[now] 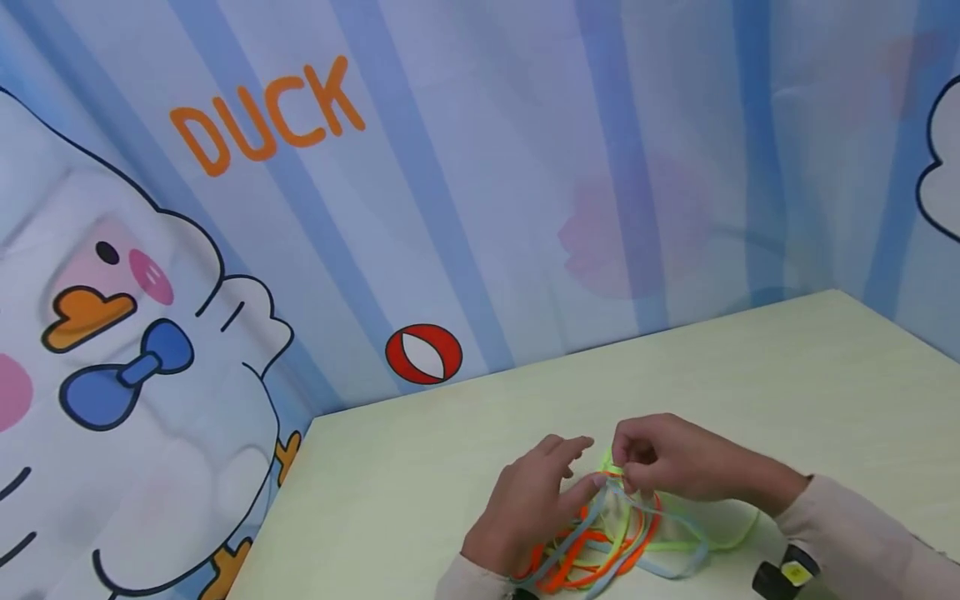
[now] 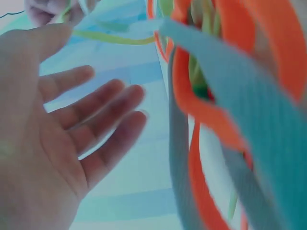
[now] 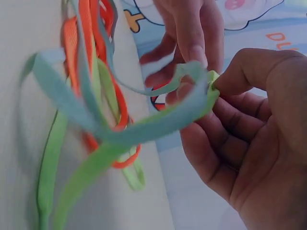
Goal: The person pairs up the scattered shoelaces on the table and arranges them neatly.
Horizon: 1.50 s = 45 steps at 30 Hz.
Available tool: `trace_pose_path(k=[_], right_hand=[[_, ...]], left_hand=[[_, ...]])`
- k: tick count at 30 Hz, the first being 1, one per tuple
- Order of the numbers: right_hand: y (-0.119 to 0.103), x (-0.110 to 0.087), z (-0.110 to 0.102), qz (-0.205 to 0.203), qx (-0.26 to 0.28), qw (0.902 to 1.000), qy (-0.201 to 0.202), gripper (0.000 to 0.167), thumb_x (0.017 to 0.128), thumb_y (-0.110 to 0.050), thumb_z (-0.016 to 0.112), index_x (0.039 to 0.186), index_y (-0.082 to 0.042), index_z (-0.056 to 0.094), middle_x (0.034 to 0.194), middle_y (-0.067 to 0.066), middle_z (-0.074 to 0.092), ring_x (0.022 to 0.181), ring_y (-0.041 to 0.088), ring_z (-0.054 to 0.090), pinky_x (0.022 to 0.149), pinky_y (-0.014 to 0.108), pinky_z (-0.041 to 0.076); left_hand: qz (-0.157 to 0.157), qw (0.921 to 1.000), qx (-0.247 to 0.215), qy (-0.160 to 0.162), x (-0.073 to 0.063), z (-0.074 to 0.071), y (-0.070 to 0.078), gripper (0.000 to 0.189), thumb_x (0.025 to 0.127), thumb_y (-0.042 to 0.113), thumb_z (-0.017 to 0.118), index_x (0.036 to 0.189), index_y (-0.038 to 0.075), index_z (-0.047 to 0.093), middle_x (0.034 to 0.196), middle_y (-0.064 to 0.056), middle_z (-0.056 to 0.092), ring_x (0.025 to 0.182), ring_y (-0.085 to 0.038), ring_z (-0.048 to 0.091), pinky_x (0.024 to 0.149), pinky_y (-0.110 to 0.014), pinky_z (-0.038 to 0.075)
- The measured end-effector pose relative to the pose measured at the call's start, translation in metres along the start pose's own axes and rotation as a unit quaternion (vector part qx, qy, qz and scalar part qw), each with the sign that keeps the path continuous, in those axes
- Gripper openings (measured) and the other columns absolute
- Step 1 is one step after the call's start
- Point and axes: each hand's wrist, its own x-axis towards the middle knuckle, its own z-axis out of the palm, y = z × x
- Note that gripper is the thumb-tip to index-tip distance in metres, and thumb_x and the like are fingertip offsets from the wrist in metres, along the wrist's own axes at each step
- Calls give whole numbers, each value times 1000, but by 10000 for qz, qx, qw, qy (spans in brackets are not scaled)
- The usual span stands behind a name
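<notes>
A tangle of flat, shoelace-like strips lies on the table in front of me: orange laces [image 1: 576, 557], light blue laces [image 3: 144, 135] and lime green laces [image 3: 84, 179]. My right hand [image 1: 678, 460] pinches a green lace between thumb and forefinger, above the tangle, and a blue lace runs right beside the pinch. On the other side, my left hand [image 1: 528, 500] has its fingers spread and relaxed, its thumb tip close to the blue lace near the right fingertips. In the left wrist view, the left palm [image 2: 43, 148] shows nothing in it.
The pale table [image 1: 405, 492] stretches out around the hands. Behind it hangs a blue striped cloth [image 1: 480, 167] with a printed duck [image 1: 202, 467] at the left. A small black device [image 1: 776, 579] is strapped at the right wrist.
</notes>
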Motion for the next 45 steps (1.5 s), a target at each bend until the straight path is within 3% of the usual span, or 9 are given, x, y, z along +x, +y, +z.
trace_pose_path(k=[6,10,12,16,19,27,34,41,45], right_hand=[[-17,5,4,-412,453,9981,-72,18,90,7,49,98,-8,57,79,9,70,68,27,65,64,32,54],[-25,5,5,-534,592,9968,108,16,91,7,50,99,-6,55,79,7,70,68,23,64,64,32,53],[-27,4,6,-540,691,9959,238,15,91,6,50,99,-5,54,80,7,70,69,22,64,65,33,54],[-26,0,6,-443,894,9936,528,12,91,6,49,100,-1,53,81,10,67,71,23,65,65,36,56],[-23,-1,6,-336,947,9925,701,12,92,5,48,101,0,53,81,11,66,71,23,65,64,36,56],[-23,3,-3,-285,1222,9869,1016,8,98,2,49,104,2,54,83,16,65,70,25,64,64,37,56],[-25,0,-14,-129,1108,9856,1271,8,99,-1,51,106,2,55,84,16,64,72,25,64,65,35,57],[-22,-6,-20,121,834,9871,1363,8,101,-5,53,106,-1,57,86,16,64,76,28,64,68,35,57],[-18,-10,-24,161,634,9873,1450,7,101,-6,55,105,-2,58,85,15,64,75,25,65,69,36,58]], left_hand=[[455,9930,-1010,417,0,-1,1,19,101,30,62,112,22,74,107,9,65,93,-2,62,74,-18,51],[225,9738,-2229,398,0,-3,1,14,100,23,62,99,19,76,96,13,67,90,-1,61,76,-22,52],[-145,9573,-2878,240,-2,-2,2,14,100,25,62,97,18,74,93,12,67,87,-3,60,76,-24,51],[-816,9087,-4094,12,-8,0,2,17,100,25,61,96,10,68,92,4,72,88,-11,62,82,-30,51],[-837,8786,-4701,20,-10,1,-1,19,101,21,57,97,3,63,94,-6,74,93,-17,66,87,-34,52],[-743,8250,-5595,285,-10,-8,-10,16,100,18,60,99,2,60,85,-4,69,86,-20,70,92,-41,52],[-605,7995,-5961,428,-9,-17,-20,10,98,14,61,105,7,62,88,-3,63,88,-19,67,97,-47,49],[-351,7917,-6081,465,-8,-21,-21,8,99,13,59,106,10,62,92,-2,64,91,-18,67,99,-43,47],[-223,7802,-6230,520,-6,-20,-20,8,99,11,57,106,12,62,92,0,65,91,-17,67,99,-43,47]])
